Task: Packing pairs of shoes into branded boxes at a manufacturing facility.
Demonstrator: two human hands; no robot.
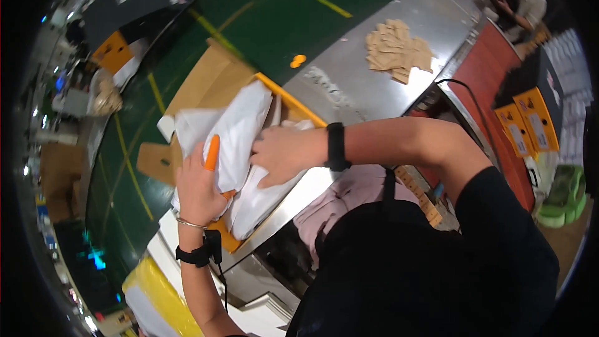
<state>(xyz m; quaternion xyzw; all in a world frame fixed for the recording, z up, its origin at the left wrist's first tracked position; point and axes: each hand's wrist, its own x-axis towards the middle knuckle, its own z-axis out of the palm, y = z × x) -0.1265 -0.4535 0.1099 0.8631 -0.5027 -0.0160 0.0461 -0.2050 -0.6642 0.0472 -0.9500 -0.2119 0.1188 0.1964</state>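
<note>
An open box (292,98), orange on its rim and brown inside, sits in front of me with its brown flap (201,78) raised. Two long bundles in white paper lie in it side by side: an upper white bundle (240,131) and a nearer white bundle (253,203). My left hand (194,184) rests at the box's left end against the upper bundle, thumb and forefinger apart in orange finger cots. Across the middle of the bundles lies my right hand (287,151), fingers spread on the paper; some fingertips are hidden between the folds.
A green conveyor belt (312,31) runs beyond the box, beside a metal table (349,75). Brown paper pieces (396,50) are heaped there. Orange boxes (530,125) stand at right. A yellow-and-white package (162,293) lies near left. Other people work at the far side.
</note>
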